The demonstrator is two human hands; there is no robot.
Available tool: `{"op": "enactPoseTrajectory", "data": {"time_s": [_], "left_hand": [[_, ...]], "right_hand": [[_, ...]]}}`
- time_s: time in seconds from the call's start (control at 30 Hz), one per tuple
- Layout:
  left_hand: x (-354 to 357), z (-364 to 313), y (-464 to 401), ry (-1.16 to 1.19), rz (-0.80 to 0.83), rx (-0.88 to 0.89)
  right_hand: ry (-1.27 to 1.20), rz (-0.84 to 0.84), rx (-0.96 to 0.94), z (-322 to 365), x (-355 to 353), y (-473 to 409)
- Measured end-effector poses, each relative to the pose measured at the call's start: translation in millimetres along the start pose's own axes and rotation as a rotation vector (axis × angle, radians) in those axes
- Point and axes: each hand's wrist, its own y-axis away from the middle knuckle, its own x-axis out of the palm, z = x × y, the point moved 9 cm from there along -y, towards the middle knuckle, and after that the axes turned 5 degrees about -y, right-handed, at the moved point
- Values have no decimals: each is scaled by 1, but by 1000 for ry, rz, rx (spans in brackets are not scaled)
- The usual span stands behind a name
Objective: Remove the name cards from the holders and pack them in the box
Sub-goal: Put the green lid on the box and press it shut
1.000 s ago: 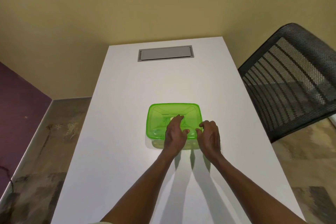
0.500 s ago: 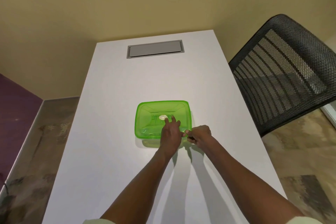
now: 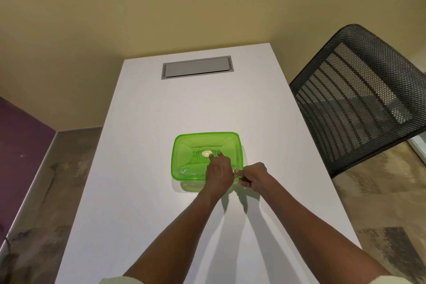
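Note:
A translucent green plastic box [image 3: 191, 157] with its lid on stands in the middle of the white table [image 3: 143, 191]. My left hand [image 3: 217, 174] lies flat on the lid, fingers stretched toward a pale round spot at its centre. My right hand [image 3: 252, 174] has its fingers curled at the lid's near right corner and pinches the rim there. No name cards or holders are in view.
A grey cable flap [image 3: 197, 67] is set into the table's far end. A black mesh chair [image 3: 359, 97] stands at the right edge. Floor shows on both sides, with a purple wall [image 3: 20, 143] at left.
My right hand went from resting beside the box to pinching the lid's near right corner. My left hand stayed pressed on the lid. The camera shifted slightly.

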Motion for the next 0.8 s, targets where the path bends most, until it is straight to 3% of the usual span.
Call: {"op": "enactPoseTrajectory", "data": {"time_s": [0.13,0.27,0.5,0.8], "left_hand": [[-21,4,-7,107,-145,-29],[-34,0,-24,100,-209,41],[-40,4,-62,87,-129,24],[-26,8,-78,166,17,-64]], "right_hand": [[-30,126,49,10,4,-6],[64,56,-111,49,-2,-18],[288,-49,-306,109,2,-42],[361,-21,-298,133,21,-61]]}}
